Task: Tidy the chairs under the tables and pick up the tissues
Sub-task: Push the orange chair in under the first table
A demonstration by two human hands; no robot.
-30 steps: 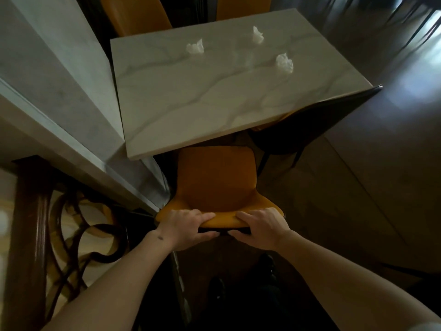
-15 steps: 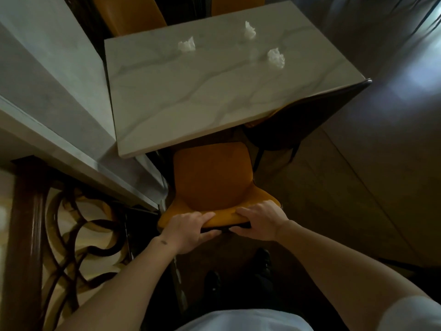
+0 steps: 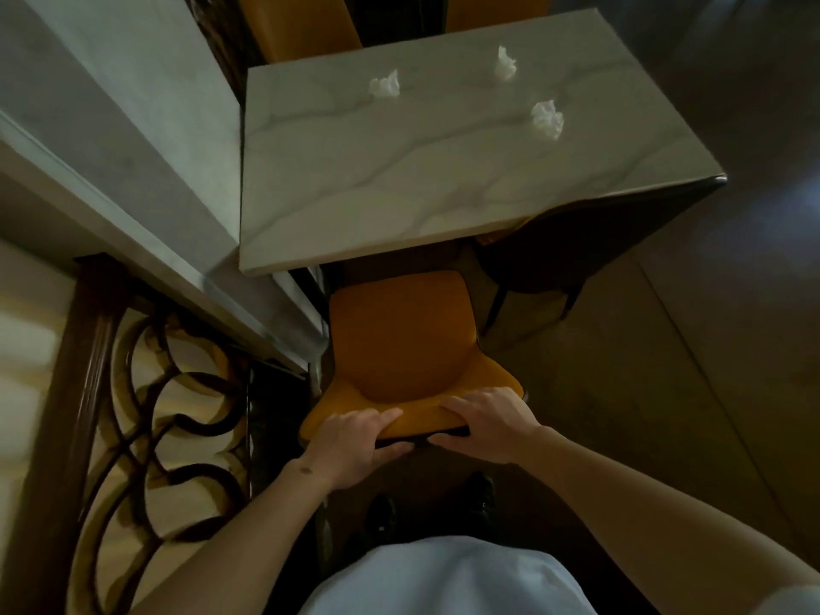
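My left hand (image 3: pixel 355 446) and right hand (image 3: pixel 488 426) both grip the orange chair (image 3: pixel 399 344) backrest, seat half under the table (image 3: pixel 399 193) at 12. Risk: shoving skewed, clipping the dark chair (image 3: pixel 577 250) at 2. Three tissues (image 3: pixel 548 119) lie on the table.

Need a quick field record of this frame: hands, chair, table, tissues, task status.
left hand: grips the top edge of the orange chair's backrest
right hand: grips the same edge, beside the left
orange chair: seat front at the table edge, most of the seat showing
table: marble top
tissues: three crumpled on the table, left, far right, near right
dark chair: partly under the table's right corner
task status: no tissues picked up
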